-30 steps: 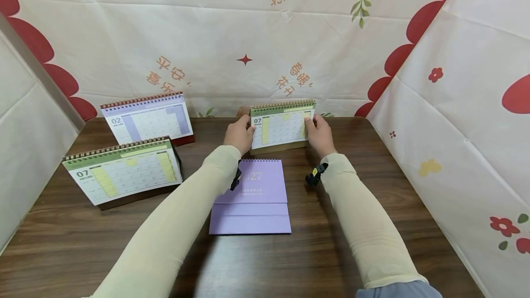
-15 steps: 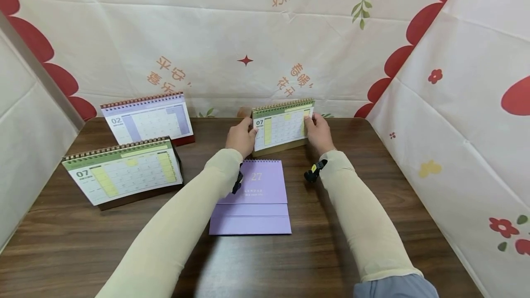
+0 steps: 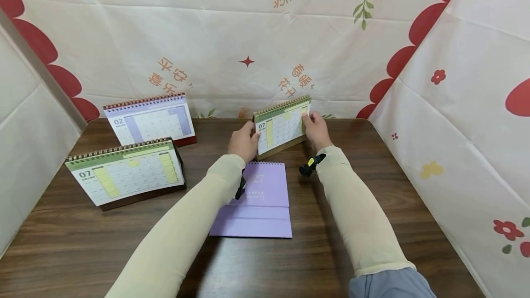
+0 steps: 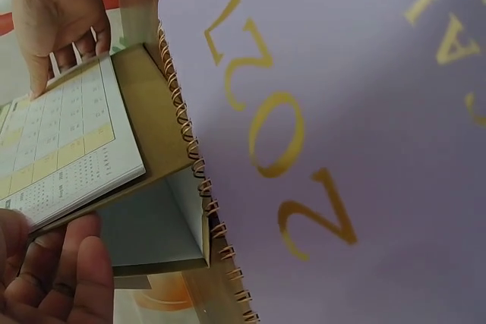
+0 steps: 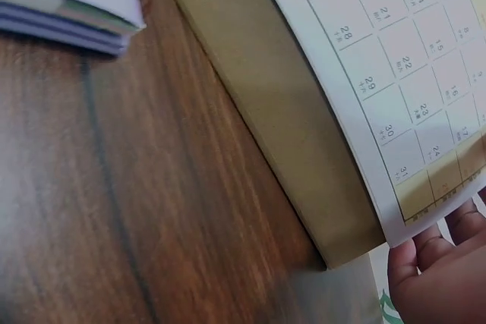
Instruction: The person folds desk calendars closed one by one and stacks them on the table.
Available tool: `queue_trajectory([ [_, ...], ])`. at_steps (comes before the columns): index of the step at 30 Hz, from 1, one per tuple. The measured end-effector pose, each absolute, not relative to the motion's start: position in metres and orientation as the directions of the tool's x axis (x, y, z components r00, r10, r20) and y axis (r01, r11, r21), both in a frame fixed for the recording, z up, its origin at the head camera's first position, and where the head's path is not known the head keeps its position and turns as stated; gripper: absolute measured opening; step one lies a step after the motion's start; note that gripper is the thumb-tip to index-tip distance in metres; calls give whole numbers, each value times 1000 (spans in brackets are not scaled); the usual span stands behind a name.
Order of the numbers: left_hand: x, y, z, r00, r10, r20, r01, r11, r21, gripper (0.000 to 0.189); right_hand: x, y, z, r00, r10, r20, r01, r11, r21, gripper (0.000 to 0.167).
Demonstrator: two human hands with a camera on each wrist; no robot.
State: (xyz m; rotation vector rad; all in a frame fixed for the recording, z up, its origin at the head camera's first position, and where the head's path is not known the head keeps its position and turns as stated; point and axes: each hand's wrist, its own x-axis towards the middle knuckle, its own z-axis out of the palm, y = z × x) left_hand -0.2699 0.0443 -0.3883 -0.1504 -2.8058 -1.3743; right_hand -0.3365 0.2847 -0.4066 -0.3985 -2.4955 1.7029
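Note:
A small green desk calendar open at "07" is held tilted near the back of the wooden table, its right end higher. My left hand grips its left edge and my right hand pinches its right edge. In the left wrist view the calendar's page and cardboard stand show beside my left fingers. In the right wrist view my right fingertips hold the page corner. A purple "2027" calendar lies flat just in front of my hands.
A larger green "07" calendar stands at the left, with a purple "02" calendar behind it. Printed cloth walls close in the back and right side. Bare tabletop lies toward the front.
The small green calendar has been tilted, its right end rising and turning away from me. Both hands stayed on its edges and shifted slightly with it.

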Motion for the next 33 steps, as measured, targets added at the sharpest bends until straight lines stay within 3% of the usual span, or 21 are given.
queue_trajectory([
  [11, -263, 47, -392, -991, 78, 108, 133, 604, 786, 16, -344, 285, -404, -968, 231, -94, 169, 329, -929, 45],
  [21, -259, 48, -393, -990, 81, 116, 142, 598, 788, 16, -349, 284, -395, -979, 177, -98, 166, 426, -890, 48],
  [28, -258, 48, -394, -990, 86, 114, 143, 610, 779, 15, -352, 284, -398, -969, 165, -182, 214, 201, -956, 40],
  [33, -256, 47, -393, -988, 91, 126, 155, 615, 773, 16, -354, 283, -400, -970, 159, -184, 206, 135, -969, 37],
])
